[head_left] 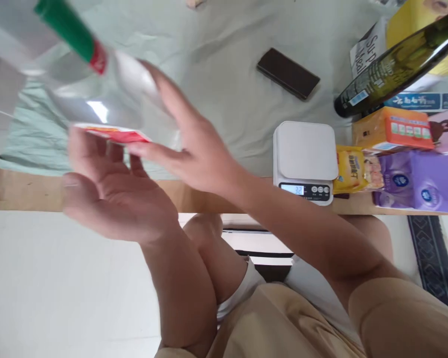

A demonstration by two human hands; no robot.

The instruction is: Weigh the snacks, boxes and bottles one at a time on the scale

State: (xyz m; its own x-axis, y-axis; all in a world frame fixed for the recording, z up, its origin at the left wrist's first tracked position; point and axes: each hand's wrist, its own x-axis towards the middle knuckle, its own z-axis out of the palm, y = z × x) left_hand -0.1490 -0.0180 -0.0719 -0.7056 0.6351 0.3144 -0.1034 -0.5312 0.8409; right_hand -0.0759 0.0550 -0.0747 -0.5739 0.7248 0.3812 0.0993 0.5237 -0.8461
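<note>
A clear bottle [130,94] with a green cap, a red neck band and a red-and-white label tilts over the table's left part, blurred by motion. My right hand [194,134] grips its side, the thumb along the label edge and the fingers behind it. Just below the bottle, my left hand [123,199] is palm up with its fingers apart. Its fingertips come close to the label, and whether they touch it I cannot tell. Right of my hands a white kitchen scale [305,151] has its display lit.
A black phone [288,73] lies on the pale green cloth [224,59]. To the right stand a dark green bottle [392,69], an orange box [392,129], a yellow food packet [351,169] and a purple tissue pack [418,181]. The table's brown front edge [30,191] runs near my knees.
</note>
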